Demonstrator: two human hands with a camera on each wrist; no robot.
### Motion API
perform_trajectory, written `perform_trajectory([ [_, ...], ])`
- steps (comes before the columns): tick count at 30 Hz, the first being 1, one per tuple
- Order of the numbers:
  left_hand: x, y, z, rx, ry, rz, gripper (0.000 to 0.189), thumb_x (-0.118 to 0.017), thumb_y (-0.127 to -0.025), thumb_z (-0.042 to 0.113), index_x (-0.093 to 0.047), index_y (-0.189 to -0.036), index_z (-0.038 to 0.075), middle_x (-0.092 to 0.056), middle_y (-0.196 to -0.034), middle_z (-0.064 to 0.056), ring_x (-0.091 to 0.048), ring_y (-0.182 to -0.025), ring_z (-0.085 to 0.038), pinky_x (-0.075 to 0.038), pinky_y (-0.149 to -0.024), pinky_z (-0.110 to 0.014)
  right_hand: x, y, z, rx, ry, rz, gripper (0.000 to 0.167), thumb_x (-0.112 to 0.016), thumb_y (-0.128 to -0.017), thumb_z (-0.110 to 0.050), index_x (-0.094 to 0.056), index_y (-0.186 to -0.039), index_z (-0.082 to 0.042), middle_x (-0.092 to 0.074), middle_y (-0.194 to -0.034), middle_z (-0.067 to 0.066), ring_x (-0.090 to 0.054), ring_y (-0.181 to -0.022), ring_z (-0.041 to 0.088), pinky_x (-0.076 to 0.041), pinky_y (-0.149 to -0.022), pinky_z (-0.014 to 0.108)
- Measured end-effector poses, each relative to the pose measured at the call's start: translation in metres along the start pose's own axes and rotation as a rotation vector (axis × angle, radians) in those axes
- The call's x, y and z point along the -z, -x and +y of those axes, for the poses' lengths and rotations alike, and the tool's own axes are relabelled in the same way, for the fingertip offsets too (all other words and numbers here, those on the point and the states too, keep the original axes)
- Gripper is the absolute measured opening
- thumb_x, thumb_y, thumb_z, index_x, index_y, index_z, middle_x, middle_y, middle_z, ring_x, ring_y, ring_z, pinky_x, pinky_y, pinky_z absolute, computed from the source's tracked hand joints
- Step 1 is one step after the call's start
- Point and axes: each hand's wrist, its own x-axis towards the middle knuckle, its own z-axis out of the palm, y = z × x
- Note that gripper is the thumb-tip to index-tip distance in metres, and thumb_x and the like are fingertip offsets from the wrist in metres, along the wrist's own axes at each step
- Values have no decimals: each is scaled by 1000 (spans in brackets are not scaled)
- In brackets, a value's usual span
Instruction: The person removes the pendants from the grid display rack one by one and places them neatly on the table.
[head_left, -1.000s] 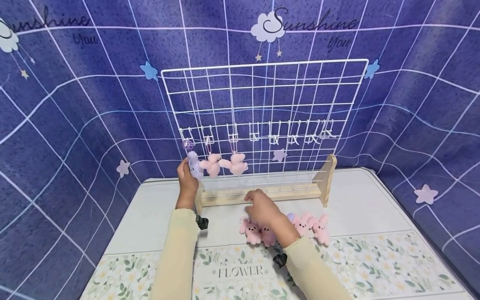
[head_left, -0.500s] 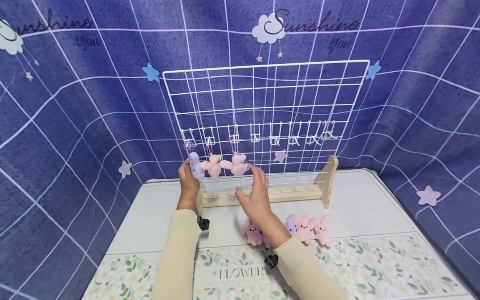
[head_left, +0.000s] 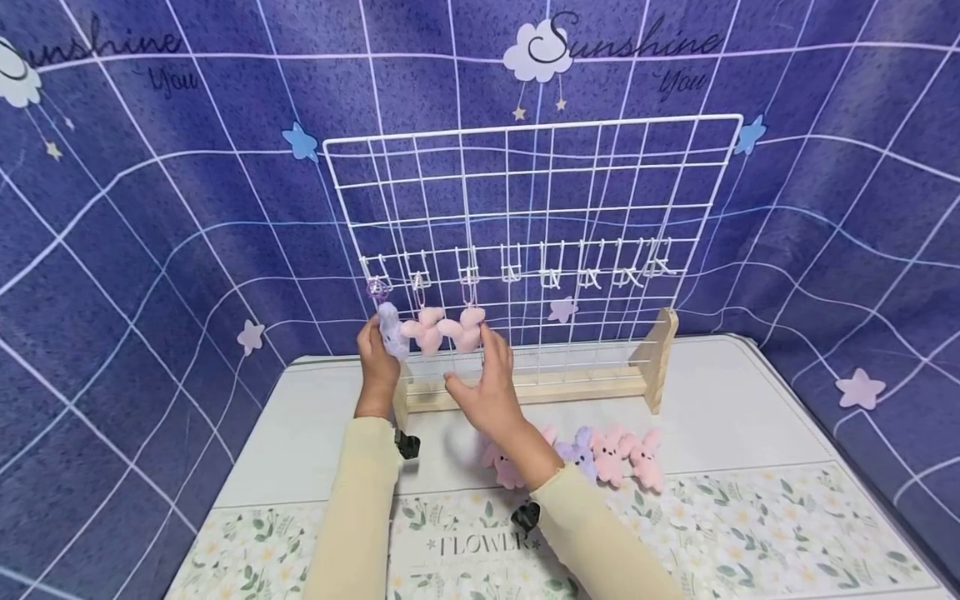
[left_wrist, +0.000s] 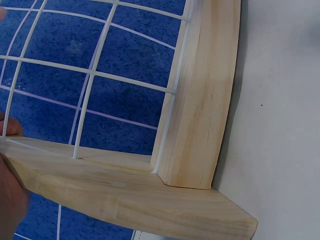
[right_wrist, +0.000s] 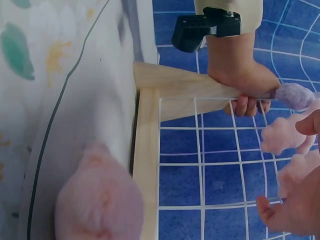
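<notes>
A white wire grid rack (head_left: 532, 127) stands upright in a wooden base (head_left: 570, 390). My left hand (head_left: 377, 371) grips its left edge; in the right wrist view the fingers (right_wrist: 242, 106) curl round the wooden end post (right_wrist: 172, 82). Beside that hand a lilac plush bunny (head_left: 392, 332) hangs from a hook. Two pink plush bunnies hang to its right, one in the middle (head_left: 428, 328) and one farther right (head_left: 468, 328). My right hand (head_left: 491, 392) is raised at the right-hand pink bunny, thumb and fingers spread apart, fingertips right at its side.
Several bare hooks (head_left: 587, 279) line the grid to the right. On the table (head_left: 720, 400) lie pink bunnies (head_left: 609, 457) and a lilac bunny (head_left: 581, 457), partly behind my right forearm. A floral mat (head_left: 780, 533) covers the front. Blue patterned cloth (head_left: 187, 292) surrounds the table.
My right hand has risen from above the bunnies on the table and moved left to the right-hand hanging pink bunny, which has shifted slightly left. My left hand has stayed put.
</notes>
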Motion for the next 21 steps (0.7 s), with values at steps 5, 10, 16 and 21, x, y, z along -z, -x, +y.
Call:
perform_trajectory([
  [5,4,-7,-21,2,-7,10,44,-33,-107,3,-66,-90,26,-63,-77,20,-58,-75,4,-50,-75,-13,-2,-1,-7,-57,-34,-41,83,-79,-83,-23,-44,-157,-6,-42,-153,14,-38,-143,31,-45,-115,53],
  [10,7,-9,-33,-11,-29,32,41,-33,-108,7,-67,-92,24,-64,-77,20,-58,-75,4,-50,-75,-12,-2,-2,-14,-82,-215,-110,60,-77,-90,-20,-57,-145,-8,-44,-150,14,-47,-135,26,-53,-106,52],
  [16,7,-7,-35,-34,-17,30,36,-37,-106,11,-69,-94,22,-65,-79,20,-59,-76,4,-51,-75,-12,4,-5,-26,-183,-451,-135,34,-67,-94,-8,-62,-127,2,-62,-123,14,-67,-95,10,-61,-83,24],
  [21,6,-8,-32,-8,-3,25,38,-35,-108,10,-69,-97,21,-66,-81,19,-60,-77,3,-52,-76,-12,10,-5,-37,-213,-600,-118,21,-62,-95,-4,-59,-113,5,-65,-94,-1,-65,-76,9,-63,-71,30],
])
